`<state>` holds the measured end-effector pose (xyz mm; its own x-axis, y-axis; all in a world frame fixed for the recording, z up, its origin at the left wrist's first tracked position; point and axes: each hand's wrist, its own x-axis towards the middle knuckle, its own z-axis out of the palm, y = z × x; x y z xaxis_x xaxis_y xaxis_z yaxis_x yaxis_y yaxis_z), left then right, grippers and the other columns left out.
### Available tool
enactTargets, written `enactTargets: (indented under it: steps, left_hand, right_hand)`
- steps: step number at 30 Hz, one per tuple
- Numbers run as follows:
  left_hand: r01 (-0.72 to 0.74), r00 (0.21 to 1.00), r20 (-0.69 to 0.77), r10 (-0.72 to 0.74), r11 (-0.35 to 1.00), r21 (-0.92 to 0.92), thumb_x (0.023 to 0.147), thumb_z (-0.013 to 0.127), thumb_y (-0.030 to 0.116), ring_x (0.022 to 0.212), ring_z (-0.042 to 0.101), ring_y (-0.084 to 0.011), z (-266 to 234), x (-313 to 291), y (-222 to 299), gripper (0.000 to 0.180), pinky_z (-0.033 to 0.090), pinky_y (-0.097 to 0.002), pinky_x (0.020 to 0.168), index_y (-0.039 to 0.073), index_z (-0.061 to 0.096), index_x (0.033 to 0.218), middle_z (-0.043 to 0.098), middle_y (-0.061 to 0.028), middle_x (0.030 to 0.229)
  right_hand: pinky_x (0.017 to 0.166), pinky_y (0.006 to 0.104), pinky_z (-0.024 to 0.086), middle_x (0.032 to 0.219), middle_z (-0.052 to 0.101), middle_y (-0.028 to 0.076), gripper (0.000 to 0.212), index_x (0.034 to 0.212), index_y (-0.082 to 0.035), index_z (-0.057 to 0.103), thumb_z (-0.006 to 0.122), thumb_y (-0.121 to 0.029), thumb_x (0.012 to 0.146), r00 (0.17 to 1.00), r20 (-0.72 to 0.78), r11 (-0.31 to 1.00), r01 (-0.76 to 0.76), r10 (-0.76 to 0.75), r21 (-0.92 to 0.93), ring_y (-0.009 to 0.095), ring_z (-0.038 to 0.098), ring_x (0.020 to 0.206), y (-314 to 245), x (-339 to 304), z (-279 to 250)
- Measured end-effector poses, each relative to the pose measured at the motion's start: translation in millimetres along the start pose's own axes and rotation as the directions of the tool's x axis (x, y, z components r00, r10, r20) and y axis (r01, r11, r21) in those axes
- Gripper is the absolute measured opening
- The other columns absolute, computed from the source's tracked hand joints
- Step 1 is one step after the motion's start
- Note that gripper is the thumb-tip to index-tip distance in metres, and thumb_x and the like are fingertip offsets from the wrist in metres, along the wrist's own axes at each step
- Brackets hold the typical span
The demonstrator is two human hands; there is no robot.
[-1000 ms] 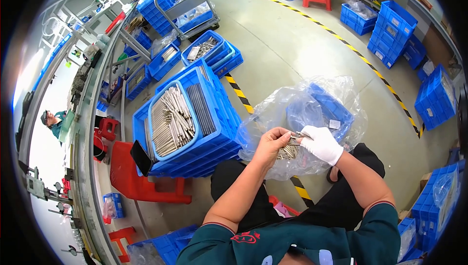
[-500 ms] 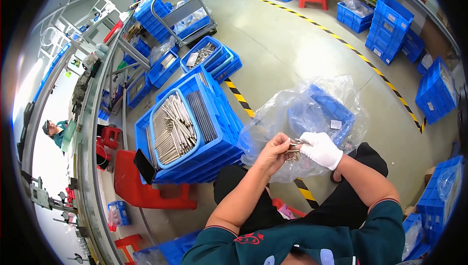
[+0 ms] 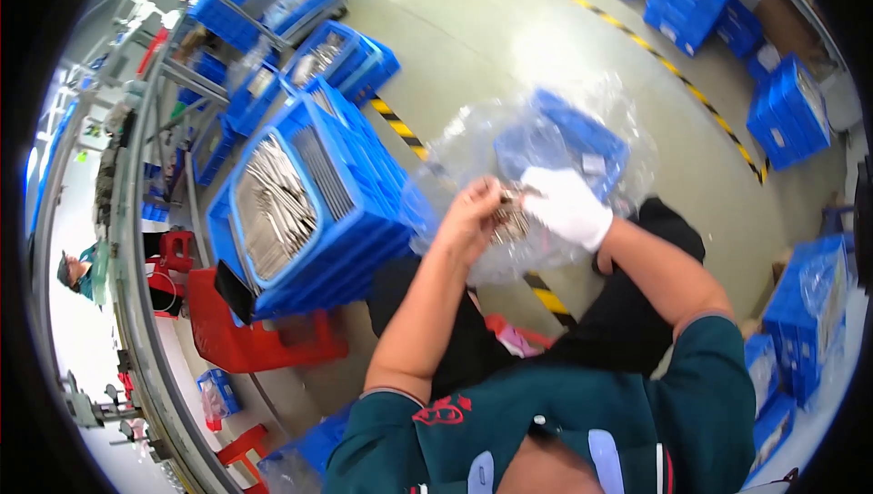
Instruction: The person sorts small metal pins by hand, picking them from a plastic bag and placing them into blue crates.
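Note:
My bare left hand [image 3: 473, 214] and my white-gloved right hand [image 3: 568, 208] meet above a clear plastic bag [image 3: 459, 153]. The bag lies spread over a blue crate [image 3: 573, 135] on the floor in front of my knees. Both hands have closed fingertips around small metal pins [image 3: 511, 194], which are blurred and partly covered by the fingers. Just under the fingertips is a cluster of similar short metal pieces [image 3: 511, 228]; whether it rests in the bag or hangs from my hands, I cannot tell.
At my left, stacked blue crates [image 3: 364, 239] carry a tray of silvery metal rods [image 3: 273, 194] beside darker rods [image 3: 323, 167]. A red stool [image 3: 214, 330] stands below them. More blue crates [image 3: 789, 117] line the right side. Yellow-black tape [image 3: 637, 44] marks the floor.
The whole view has shifted, so the crates and my hands sit farther left and higher. My two hands stay together at the metal pins, with the right glove's fingers slightly differently placed.

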<state>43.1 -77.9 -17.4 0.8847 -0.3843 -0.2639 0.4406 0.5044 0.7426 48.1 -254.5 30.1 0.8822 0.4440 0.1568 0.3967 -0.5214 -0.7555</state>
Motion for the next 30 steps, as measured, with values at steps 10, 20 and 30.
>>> enactTargets:
  steps: [10, 20, 30]
  left_hand:
    - [-0.228, 0.97, 0.003, 0.243, 0.908, 0.351, 0.092, 0.043, 0.027, 0.073, 0.052, -0.0143, 2.5, 6.5, 1.6, 0.028, 0.039, -0.0258, 0.069, 0.001, 0.053, 0.092, 0.059, -0.0074, 0.082]
    - [-0.277, 0.806, 0.024, 0.592, 0.34, 0.899, 0.088, 0.049, 0.02, 0.07, 0.045, -0.0301, 14.5, -8.0, -5.5, 0.023, 0.038, -0.0365, 0.065, 0.0, 0.05, 0.076, 0.048, -0.0156, 0.071]
    - [-0.503, 0.749, 0.319, 0.58, 0.185, 0.844, 0.086, 0.049, 0.009, 0.07, 0.047, -0.0194, 22.7, -4.5, 8.6, 0.012, 0.038, -0.0286, 0.066, 0.0, 0.055, 0.085, 0.049, -0.0089, 0.075]
  right_hand:
    - [0.061, 0.0367, 0.042, 0.073, 0.054, 0.018, 0.026, 0.078, -0.002, 0.055, 0.055, -0.027, 0.079, 0.986, 0.125, 0.98, -0.132, 0.115, 0.145, 0.033, 0.054, 0.069, 13.9, 10.7, -11.3]
    - [0.054, 0.0385, 0.045, 0.064, 0.055, 0.014, 0.013, 0.08, -0.006, 0.055, 0.055, -0.02, 0.079, 0.999, -0.026, 0.97, 0.014, -0.021, -0.242, 0.034, 0.056, 0.06, -3.8, -2.6, 5.5]
    - [0.064, 0.0372, 0.042, 0.075, 0.056, 0.018, 0.028, 0.083, -0.003, 0.055, 0.054, -0.03, 0.08, 0.966, 0.205, 0.958, -0.2, 0.158, 0.204, 0.031, 0.057, 0.073, 9.1, 0.8, -15.2]
